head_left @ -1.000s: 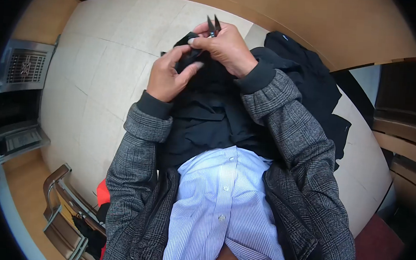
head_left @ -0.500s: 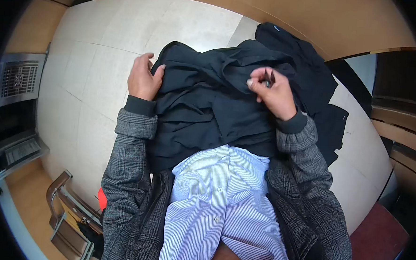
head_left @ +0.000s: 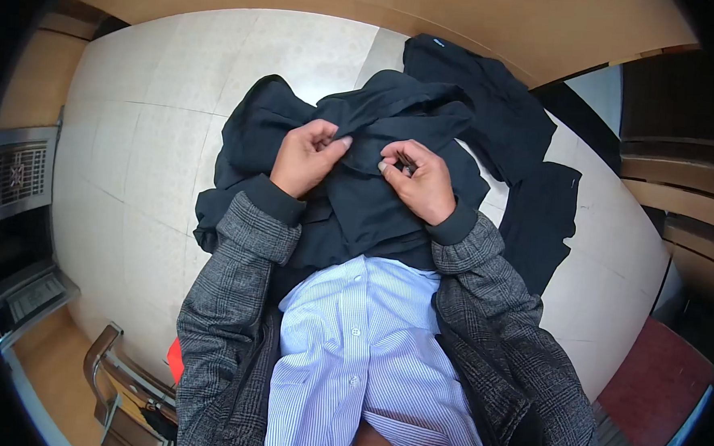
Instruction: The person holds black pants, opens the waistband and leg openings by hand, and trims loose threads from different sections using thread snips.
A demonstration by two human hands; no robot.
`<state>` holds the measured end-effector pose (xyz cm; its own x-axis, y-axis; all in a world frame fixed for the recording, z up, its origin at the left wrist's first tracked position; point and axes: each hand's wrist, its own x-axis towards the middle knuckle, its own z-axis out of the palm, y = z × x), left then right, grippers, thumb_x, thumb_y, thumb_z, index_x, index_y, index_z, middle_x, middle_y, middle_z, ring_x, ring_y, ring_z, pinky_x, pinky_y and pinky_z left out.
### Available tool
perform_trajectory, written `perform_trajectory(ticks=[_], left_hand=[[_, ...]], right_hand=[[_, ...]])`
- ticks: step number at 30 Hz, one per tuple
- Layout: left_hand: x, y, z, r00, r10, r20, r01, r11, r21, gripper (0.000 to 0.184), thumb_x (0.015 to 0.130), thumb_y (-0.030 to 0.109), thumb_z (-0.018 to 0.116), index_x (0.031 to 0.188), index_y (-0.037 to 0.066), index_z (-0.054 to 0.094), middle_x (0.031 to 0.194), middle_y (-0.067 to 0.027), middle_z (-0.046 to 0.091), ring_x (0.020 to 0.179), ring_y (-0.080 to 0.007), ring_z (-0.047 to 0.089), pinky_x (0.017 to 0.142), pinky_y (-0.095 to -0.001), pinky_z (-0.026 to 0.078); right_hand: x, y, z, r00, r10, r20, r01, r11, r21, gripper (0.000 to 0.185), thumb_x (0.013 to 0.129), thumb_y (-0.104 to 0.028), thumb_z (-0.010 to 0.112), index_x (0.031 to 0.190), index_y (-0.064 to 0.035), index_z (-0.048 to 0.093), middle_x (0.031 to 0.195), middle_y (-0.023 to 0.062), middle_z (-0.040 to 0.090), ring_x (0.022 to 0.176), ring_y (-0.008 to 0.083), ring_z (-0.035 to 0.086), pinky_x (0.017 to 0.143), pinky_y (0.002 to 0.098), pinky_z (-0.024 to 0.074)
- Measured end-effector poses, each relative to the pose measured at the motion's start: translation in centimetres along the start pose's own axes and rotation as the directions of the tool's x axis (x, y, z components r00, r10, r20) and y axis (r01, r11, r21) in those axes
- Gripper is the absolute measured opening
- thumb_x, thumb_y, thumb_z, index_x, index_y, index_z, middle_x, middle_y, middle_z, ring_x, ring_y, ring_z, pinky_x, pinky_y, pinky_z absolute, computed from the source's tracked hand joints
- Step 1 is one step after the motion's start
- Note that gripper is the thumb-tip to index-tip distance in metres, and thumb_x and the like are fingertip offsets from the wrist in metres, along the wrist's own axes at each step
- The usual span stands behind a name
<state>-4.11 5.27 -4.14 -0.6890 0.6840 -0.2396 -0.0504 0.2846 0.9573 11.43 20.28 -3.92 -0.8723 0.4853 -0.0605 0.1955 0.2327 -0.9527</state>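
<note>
A crumpled black garment (head_left: 373, 216) is spread over my lap and the pale tiled surface. My left hand (head_left: 305, 157) pinches a fold of it between thumb and fingers. Close by on the right, my right hand (head_left: 422, 184) has its thumb and forefinger together at the edge of the same fold. Small dark thread snips (head_left: 407, 166) are tucked in the curled fingers of that hand, mostly hidden, so their exact shape is hard to make out.
More black garments (head_left: 485, 92) lie flat at the back right, with another black piece (head_left: 538, 224) on the right. A tan panel (head_left: 497, 20) borders the far side. A metal-framed chair (head_left: 114, 388) is at lower left, near a grey vented unit (head_left: 20, 173).
My left hand has moved right from the garment's left edge to pinch a fold near the middle. My right hand has come left and lower towards it. The cloth has been bunched and shifted.
</note>
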Motion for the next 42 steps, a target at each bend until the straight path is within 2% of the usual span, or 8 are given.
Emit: perform_trajectory(ticks=[3,6,11,16,27,31,37,42], left_hand=[[0.5,-2.8,-0.9,0.998,-0.055,0.043,0.065,0.958,-0.278,0.018,0.089,0.015,0.068,0.096,-0.001,0.064,0.079,-0.0051,0.063,0.060,-0.0107,0.056,0.058,-0.0214,0.047],[0.9,-4.3,-1.4,0.991,-0.075,0.114,0.129,0.779,-0.613,0.018,0.093,0.014,0.063,0.102,-0.001,0.061,0.085,-0.0067,0.065,0.065,-0.0113,0.060,0.065,-0.0225,0.052],[0.7,-3.7,-1.3,0.981,-0.067,0.180,0.181,0.642,-0.745,0.017,0.097,0.012,0.057,0.108,-0.001,0.058,0.091,-0.0086,0.066,0.074,-0.0123,0.064,0.072,-0.0248,0.054],[0.9,-4.2,-1.5,0.976,0.023,0.218,0.161,0.601,-0.783,0.019,0.097,0.011,0.056,0.111,-0.001,0.055,0.092,-0.0094,0.067,0.078,-0.0130,0.065,0.074,-0.0260,0.054],[0.5,-3.3,-1.3,0.975,0.000,0.224,0.174,0.633,-0.755,0.017,0.098,0.013,0.054,0.106,-0.001,0.055,0.093,-0.0094,0.067,0.075,-0.0132,0.065,0.073,-0.0256,0.054],[0.7,-3.9,-1.6,0.946,0.097,0.311,0.185,0.624,-0.759,0.018,0.099,0.015,0.053,0.106,-0.001,0.055,0.092,-0.0093,0.066,0.073,-0.0131,0.064,0.071,-0.0249,0.054],[0.6,-3.8,-1.5,0.952,0.103,0.288,0.169,0.605,-0.778,0.019,0.100,0.017,0.052,0.105,-0.001,0.055,0.091,-0.0093,0.066,0.073,-0.0132,0.064,0.070,-0.0244,0.054],[0.6,-3.7,-1.3,0.973,0.004,0.231,0.182,0.600,-0.779,0.019,0.099,0.015,0.053,0.109,-0.001,0.054,0.092,-0.0098,0.066,0.073,-0.0135,0.065,0.070,-0.0242,0.054]], right_hand=[[0.1,-0.1,0.0,1.000,-0.011,0.006,0.011,1.000,-0.002,0.014,0.080,0.001,0.066,0.094,-0.0021,0.065,0.078,-0.0009,0.060,0.064,0.0063,0.048,0.060,0.0190,0.0387],[0.2,-0.2,0.0,1.000,-0.015,0.019,0.015,1.000,0.007,0.013,0.081,0.000,0.066,0.093,-0.0019,0.065,0.078,-0.0007,0.060,0.063,0.0070,0.048,0.060,0.0193,0.0391],[0.4,-0.4,0.0,0.999,-0.026,0.029,0.026,1.000,-0.004,0.011,0.081,-0.001,0.066,0.092,-0.0014,0.065,0.078,-0.0002,0.060,0.063,0.0075,0.048,0.060,0.0195,0.0395],[0.4,-0.8,-0.1,0.998,-0.009,0.068,0.011,0.999,-0.037,0.011,0.081,0.000,0.066,0.092,-0.0012,0.065,0.078,0.0000,0.060,0.064,0.0075,0.049,0.061,0.0194,0.0394],[0.3,-1.1,-0.1,0.995,0.015,0.098,-0.010,0.998,-0.055,0.012,0.081,0.001,0.066,0.093,-0.0006,0.065,0.080,0.0004,0.061,0.065,0.0077,0.051,0.062,0.0192,0.0399],[0.2,-0.8,-0.1,0.995,-0.004,0.099,0.005,1.000,-0.016,0.013,0.081,0.001,0.066,0.094,-0.0002,0.065,0.081,0.0010,0.062,0.067,0.0079,0.052,0.063,0.0192,0.0406],[0.2,-0.9,-0.1,0.995,-0.006,0.099,0.006,1.000,-0.004,0.014,0.081,0.001,0.066,0.095,0.0000,0.066,0.081,0.0014,0.062,0.068,0.0080,0.053,0.064,0.0194,0.0413],[0.1,-0.9,0.0,0.995,0.011,0.098,-0.010,1.000,-0.012,0.014,0.082,0.000,0.067,0.096,-0.0002,0.066,0.082,0.0009,0.062,0.069,0.0076,0.053,0.065,0.0188,0.0410]])
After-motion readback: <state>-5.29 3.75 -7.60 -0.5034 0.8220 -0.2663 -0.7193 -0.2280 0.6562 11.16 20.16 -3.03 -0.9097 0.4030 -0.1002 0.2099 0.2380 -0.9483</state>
